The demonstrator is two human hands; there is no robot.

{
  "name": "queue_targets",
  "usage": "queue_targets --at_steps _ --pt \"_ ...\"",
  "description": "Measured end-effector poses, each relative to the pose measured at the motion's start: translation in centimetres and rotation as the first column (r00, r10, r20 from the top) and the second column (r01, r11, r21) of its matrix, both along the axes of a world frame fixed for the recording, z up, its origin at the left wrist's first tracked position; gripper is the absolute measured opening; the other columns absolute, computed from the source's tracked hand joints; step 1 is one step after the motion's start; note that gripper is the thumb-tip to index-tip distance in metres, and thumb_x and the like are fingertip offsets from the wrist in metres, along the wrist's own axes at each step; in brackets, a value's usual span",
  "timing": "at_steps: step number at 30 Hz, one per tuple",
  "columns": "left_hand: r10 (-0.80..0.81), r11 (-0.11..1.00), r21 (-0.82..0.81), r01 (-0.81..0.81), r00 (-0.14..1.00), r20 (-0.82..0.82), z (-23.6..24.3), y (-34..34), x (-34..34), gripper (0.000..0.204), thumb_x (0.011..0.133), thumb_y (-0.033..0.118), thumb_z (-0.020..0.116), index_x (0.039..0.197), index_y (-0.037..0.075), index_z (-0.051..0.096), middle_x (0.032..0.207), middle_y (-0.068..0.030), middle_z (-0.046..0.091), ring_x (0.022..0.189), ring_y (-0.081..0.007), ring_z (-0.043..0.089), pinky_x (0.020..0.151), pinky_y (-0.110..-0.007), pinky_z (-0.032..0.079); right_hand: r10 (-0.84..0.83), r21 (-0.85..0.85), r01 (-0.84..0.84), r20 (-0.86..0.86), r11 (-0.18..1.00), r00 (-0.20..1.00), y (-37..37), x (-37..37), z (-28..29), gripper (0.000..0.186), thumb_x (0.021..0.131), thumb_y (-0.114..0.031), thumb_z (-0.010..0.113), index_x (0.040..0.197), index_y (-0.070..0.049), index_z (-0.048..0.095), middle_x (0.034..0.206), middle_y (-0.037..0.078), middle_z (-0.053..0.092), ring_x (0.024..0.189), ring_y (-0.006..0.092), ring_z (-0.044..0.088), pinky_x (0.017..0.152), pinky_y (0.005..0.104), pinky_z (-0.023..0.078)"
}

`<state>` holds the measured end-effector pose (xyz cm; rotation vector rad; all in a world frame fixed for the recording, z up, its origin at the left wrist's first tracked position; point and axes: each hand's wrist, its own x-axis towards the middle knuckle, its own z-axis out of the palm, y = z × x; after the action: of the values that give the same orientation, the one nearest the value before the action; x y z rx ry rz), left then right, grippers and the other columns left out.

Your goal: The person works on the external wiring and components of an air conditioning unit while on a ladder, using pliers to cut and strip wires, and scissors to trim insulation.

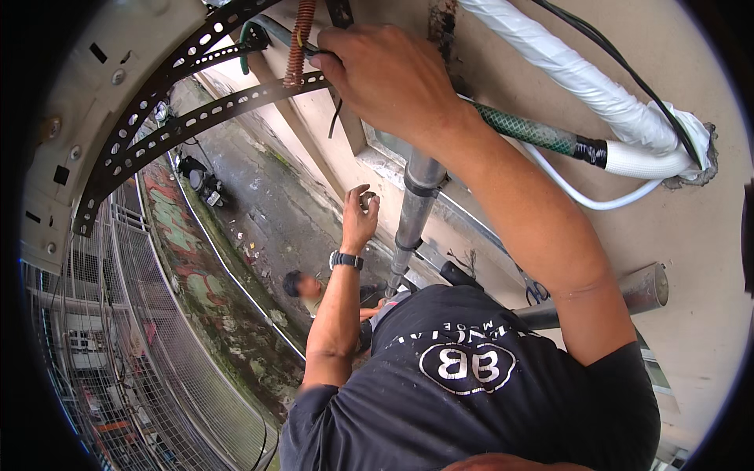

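the left hand [360, 216], nearest, is cupped nearly closed around something small and hidden. farther up, the right hand [389, 74] pinches a thin black wire [336, 118] beside the copper coil [298, 43] at the perforated bracket [196, 114]. the wire looks light and floppy, best gripped close to its end.

High on an outside wall, over an alley.
Right hand [393, 74] up at perforated bracket [196, 110], beside corrugated tube [298, 43]; left hand [360, 216] lower, left of drainpipe [414, 208]; insulated line [581, 78] to the right; parked scooter [200, 180] far below.
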<state>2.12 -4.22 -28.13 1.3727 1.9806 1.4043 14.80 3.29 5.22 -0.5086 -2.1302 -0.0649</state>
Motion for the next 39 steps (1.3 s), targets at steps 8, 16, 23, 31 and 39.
queue_targets --at_steps 8,16,23,31,39 --pt "-0.195 0.965 0.112 0.237 0.936 -0.293 -19.7 10.6 -2.5 0.033 0.088 0.003 0.069 0.121 0.002 0.067 0.114 -0.0260 0.068 0.105 -0.0465 0.065 0.095 -0.051 0.054 0.102 -0.130 -0.107 -0.049 0.986 0.994 -3.3 1.6 -0.2 0.040 0.100 -0.016 0.066 0.135 0.002 0.059 0.109 0.024 0.065 0.100 0.0440 0.065 0.088 0.0509 0.054" --pt "-0.336 0.942 -0.060 0.331 0.918 -0.212 -25.3 16.6 4.4 0.033 0.097 0.004 0.058 0.129 0.007 0.066 0.121 -0.0252 0.067 0.107 -0.0479 0.065 0.097 -0.053 0.054 0.016 -0.220 0.005 0.093 0.976 0.996 -3.0 4.4 -0.5 0.036 0.095 -0.007 0.070 0.128 0.004 0.063 0.119 0.021 0.062 0.111 0.0391 0.064 0.094 0.0483 0.055" --pt "-0.157 0.981 0.077 0.179 0.960 -0.231 -23.2 15.2 2.2 0.032 0.097 0.006 0.061 0.129 0.007 0.067 0.122 -0.0231 0.065 0.104 -0.0474 0.065 0.096 -0.054 0.054 0.063 -0.222 -0.038 0.104 0.974 0.993 -2.0 3.0 0.0 0.041 0.093 -0.008 0.072 0.130 0.003 0.061 0.118 0.021 0.062 0.109 0.0403 0.064 0.094 0.0494 0.054" --pt "0.097 0.796 0.522 -0.307 0.915 0.391 5.1 4.6 -2.8 0.028 0.113 0.023 0.055 0.112 -0.003 0.067 0.089 -0.0056 0.069 0.082 -0.0132 0.062 0.077 -0.029 0.051 0.102 -0.248 -0.086 0.053 0.965 0.993 -2.1 3.8 0.1 0.043 0.090 0.004 0.060 0.133 0.005 0.059 0.119 0.023 0.061 0.108 0.0415 0.065 0.094 0.0508 0.054" --pt "-0.068 0.888 0.450 0.094 0.995 -0.075 30.5 -0.6 -5.4 0.045 0.114 0.030 0.050 0.140 -0.006 0.062 0.107 -0.0096 0.074 0.095 -0.0162 0.066 0.088 -0.031 0.052 0.082 -0.143 -0.090 -0.059 0.986 0.995 -4.0 3.5 -1.1 0.049 0.085 0.002 0.064 0.133 0.005 0.059 0.128 0.023 0.060 0.118 0.0384 0.062 0.100 0.0467 0.054"
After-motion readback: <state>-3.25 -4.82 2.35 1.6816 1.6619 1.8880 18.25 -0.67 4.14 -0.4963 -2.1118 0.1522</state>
